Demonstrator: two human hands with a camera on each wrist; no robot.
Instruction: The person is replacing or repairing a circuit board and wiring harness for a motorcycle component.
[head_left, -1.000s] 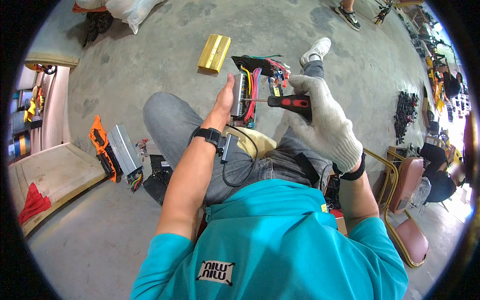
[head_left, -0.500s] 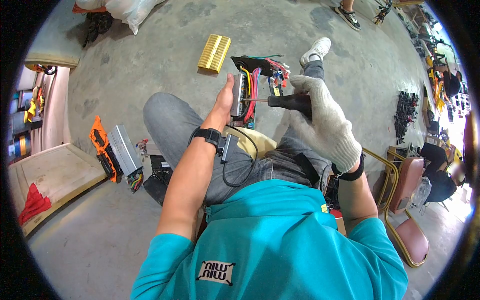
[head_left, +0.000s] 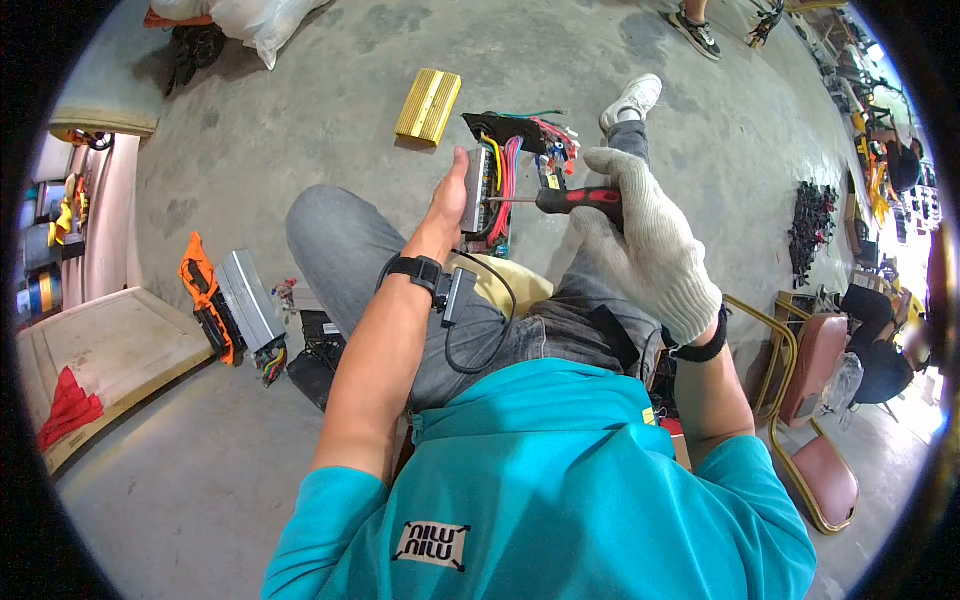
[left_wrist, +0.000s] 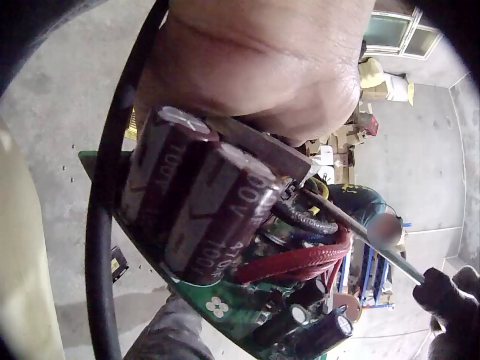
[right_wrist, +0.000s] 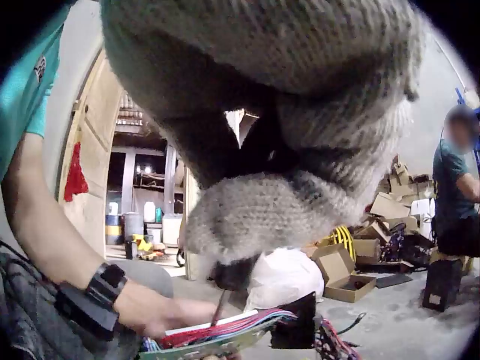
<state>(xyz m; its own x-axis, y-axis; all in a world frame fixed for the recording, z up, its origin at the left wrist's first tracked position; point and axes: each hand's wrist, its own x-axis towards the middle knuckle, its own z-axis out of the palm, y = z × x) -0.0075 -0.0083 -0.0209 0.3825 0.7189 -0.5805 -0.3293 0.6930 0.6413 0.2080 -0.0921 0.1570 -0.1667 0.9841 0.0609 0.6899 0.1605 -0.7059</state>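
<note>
In the head view my bare left hand [head_left: 447, 207] holds a circuit board unit [head_left: 478, 190] by its grey metal side. Red, yellow and blue wires [head_left: 511, 190] run along it. My gloved right hand [head_left: 650, 235] grips a black and red screwdriver [head_left: 580, 200], its shaft reaching the unit's edge. The left wrist view shows large capacitors [left_wrist: 225, 210] on the green board [left_wrist: 217, 309], and the screwdriver shaft [left_wrist: 367, 238] meets the metal bar beneath my left palm [left_wrist: 259, 64]. Glove fingers [right_wrist: 255, 214] wrap the handle in the right wrist view.
A gold metal case [head_left: 429, 106] lies on the floor beyond the unit. To the left are a grey case [head_left: 249, 300] and an orange item [head_left: 200, 280]. A pink chair [head_left: 820, 375] stands at right. Another person [right_wrist: 457, 184] is in the background.
The screwdriver handle has turned in my right hand, its red markings disappearing and showing again, and the glove has shifted slightly. My left hand and the unit stay in place.
</note>
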